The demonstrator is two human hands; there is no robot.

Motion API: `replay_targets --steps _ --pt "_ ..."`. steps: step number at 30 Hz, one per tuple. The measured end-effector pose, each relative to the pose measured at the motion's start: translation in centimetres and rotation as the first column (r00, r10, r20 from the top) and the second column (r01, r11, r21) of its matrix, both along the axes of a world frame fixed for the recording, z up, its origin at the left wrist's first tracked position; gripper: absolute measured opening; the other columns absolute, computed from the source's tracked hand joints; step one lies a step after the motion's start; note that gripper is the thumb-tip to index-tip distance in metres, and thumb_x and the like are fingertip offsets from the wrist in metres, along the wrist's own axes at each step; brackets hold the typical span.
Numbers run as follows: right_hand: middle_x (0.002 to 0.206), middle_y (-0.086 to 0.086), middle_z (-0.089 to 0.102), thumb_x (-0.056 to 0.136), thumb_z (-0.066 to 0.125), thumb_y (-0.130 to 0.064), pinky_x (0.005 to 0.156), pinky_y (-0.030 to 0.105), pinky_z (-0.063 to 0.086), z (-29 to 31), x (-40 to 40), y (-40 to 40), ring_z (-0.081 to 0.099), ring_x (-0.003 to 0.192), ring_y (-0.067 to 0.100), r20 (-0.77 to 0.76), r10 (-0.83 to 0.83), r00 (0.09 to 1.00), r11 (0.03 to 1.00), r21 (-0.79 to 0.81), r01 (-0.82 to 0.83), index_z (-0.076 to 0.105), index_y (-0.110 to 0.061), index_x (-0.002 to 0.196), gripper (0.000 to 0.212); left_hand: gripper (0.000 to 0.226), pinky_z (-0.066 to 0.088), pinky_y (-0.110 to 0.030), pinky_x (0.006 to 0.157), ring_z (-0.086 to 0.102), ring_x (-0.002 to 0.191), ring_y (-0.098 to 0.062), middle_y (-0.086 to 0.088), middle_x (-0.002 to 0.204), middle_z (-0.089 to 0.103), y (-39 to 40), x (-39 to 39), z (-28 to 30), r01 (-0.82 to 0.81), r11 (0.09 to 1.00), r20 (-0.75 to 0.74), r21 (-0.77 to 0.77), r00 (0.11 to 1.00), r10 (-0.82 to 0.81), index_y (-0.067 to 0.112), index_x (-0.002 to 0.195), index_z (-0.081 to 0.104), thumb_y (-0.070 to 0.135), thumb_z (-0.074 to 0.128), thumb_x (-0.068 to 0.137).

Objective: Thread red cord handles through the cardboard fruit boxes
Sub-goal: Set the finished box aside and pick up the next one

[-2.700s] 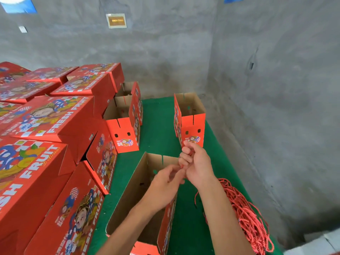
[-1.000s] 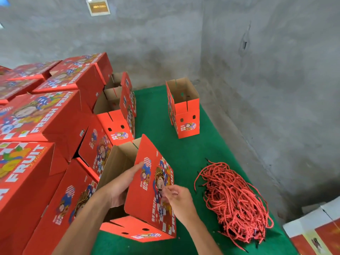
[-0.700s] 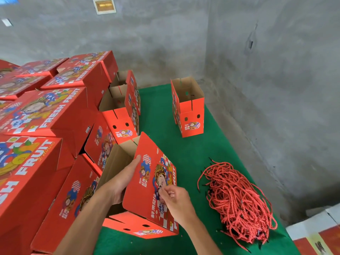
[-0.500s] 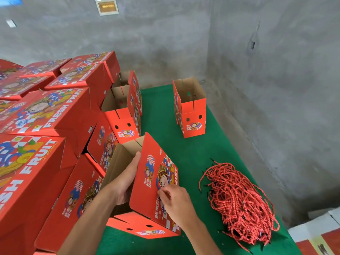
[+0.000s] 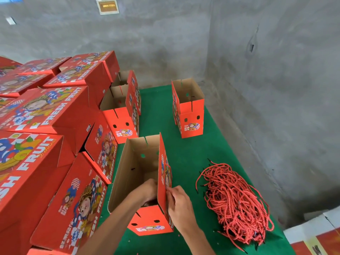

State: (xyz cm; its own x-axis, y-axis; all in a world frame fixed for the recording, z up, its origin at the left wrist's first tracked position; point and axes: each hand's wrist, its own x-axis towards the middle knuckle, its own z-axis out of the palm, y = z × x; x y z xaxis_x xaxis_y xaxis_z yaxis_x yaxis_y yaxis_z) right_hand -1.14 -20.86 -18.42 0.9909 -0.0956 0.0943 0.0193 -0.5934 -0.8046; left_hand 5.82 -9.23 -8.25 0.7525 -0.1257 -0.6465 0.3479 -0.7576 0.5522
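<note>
Cord [image 5: 168, 169] now loops outside the upright open box [image 5: 145, 183] on the green mat, right hand [image 5: 179, 201] pinching its end at the wall, left hand [image 5: 147, 190] moved inside, grip hidden, likely pulling it through

Even, soft daylight fills the scene, fairly bright, with only faint shadows beside the open box [image 5: 136, 173] at lower centre. Wide-angle bending curves the concrete walls [image 5: 276, 89] near the edges. Detail is slightly soft throughout, with no glare.
</note>
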Motion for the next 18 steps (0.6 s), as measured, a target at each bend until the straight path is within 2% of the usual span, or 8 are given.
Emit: replay_targets --steps 2,5,10,12,14,16,18 --pt "0.101 -0.007 0.058 0.108 0.049 -0.026 0.085 0.021 0.050 -0.5 0.0 -0.3 0.059 0.091 0.004 0.002 -0.018 1.000 0.998 0.058 0.018 0.072 -0.018 0.123 0.028 0.035 0.055 -0.043 0.094 0.062 0.094 -0.024 -0.021 0.118 0.070 -0.5 0.2 -0.3 0.037 0.998 0.014 0.057 0.999 -0.038 -0.004 0.120 0.069 0.023 0.064 0.098" --pt "0.101 -0.008 0.062 0.107 0.053 -0.024 0.088 0.023 0.049 -1.2 -0.1 -0.5 0.060 0.094 0.003 -0.012 -0.064 0.998 0.988 0.142 0.065 0.073 -0.023 0.122 0.025 0.034 0.057 -0.039 0.074 0.066 0.087 -0.029 -0.023 0.113 0.072 -1.0 0.2 -0.3 0.038 0.995 0.000 0.091 0.999 -0.038 -0.003 0.114 0.070 0.026 0.062 0.099" --pt "0.095 -0.011 0.068 0.105 0.055 -0.034 0.082 0.031 0.054 -1.5 0.1 -0.3 0.065 0.089 0.004 -0.125 -0.122 0.985 0.959 0.241 0.149 0.068 -0.025 0.100 0.017 0.026 0.055 -0.027 0.055 0.069 0.070 -0.028 -0.025 0.102 0.073 -0.9 0.2 -0.5 -0.117 0.993 -0.039 -0.032 0.992 0.116 -0.005 0.097 0.070 0.019 0.060 0.101" --pt "0.090 -0.009 0.069 0.105 0.052 -0.041 0.075 0.029 0.053 -1.5 0.0 -0.2 0.066 0.083 0.004 -0.150 -0.132 0.980 0.951 0.259 0.167 0.063 -0.028 0.094 0.021 0.030 0.063 -0.037 0.071 0.074 0.081 -0.035 -0.025 0.105 0.073 -0.6 0.2 -0.5 -0.142 0.987 -0.057 -0.072 0.989 0.138 -0.009 0.104 0.070 0.020 0.062 0.100" --pt "0.088 -0.008 0.068 0.107 0.047 -0.045 0.071 0.029 0.052 -1.6 0.0 0.0 0.065 0.080 0.005 -0.181 -0.152 0.972 0.947 0.256 0.196 0.058 -0.028 0.093 0.024 0.034 0.060 -0.047 0.087 0.073 0.097 -0.041 -0.026 0.107 0.073 -0.3 0.1 -0.4 -0.105 0.994 -0.040 -0.041 0.994 0.103 -0.007 0.109 0.069 0.024 0.062 0.099" --pt "0.086 -0.005 0.068 0.108 0.042 -0.043 0.067 0.031 0.050 -1.7 0.0 -0.1 0.065 0.075 0.007 -0.205 -0.158 0.966 0.942 0.262 0.209 0.054 -0.027 0.094 0.025 0.039 0.059 -0.043 0.082 0.072 0.094 -0.037 -0.021 0.103 0.073 -0.2 0.1 -0.5 -0.021 0.999 0.029 0.032 0.999 0.020 -0.005 0.108 0.068 0.032 0.059 0.099" --pt "0.085 -0.003 0.069 0.110 0.039 -0.040 0.066 0.035 0.052 -1.8 0.0 -0.3 0.066 0.072 0.007 -0.188 -0.155 0.970 0.941 0.272 0.203 0.053 -0.027 0.096 0.023 0.051 0.063 -0.046 0.077 0.071 0.080 -0.028 -0.013 0.094 0.073 -0.2 0.1 0.0 0.044 0.998 0.086 0.052 0.995 -0.048 0.001 0.103 0.069 0.048 0.047 0.102"
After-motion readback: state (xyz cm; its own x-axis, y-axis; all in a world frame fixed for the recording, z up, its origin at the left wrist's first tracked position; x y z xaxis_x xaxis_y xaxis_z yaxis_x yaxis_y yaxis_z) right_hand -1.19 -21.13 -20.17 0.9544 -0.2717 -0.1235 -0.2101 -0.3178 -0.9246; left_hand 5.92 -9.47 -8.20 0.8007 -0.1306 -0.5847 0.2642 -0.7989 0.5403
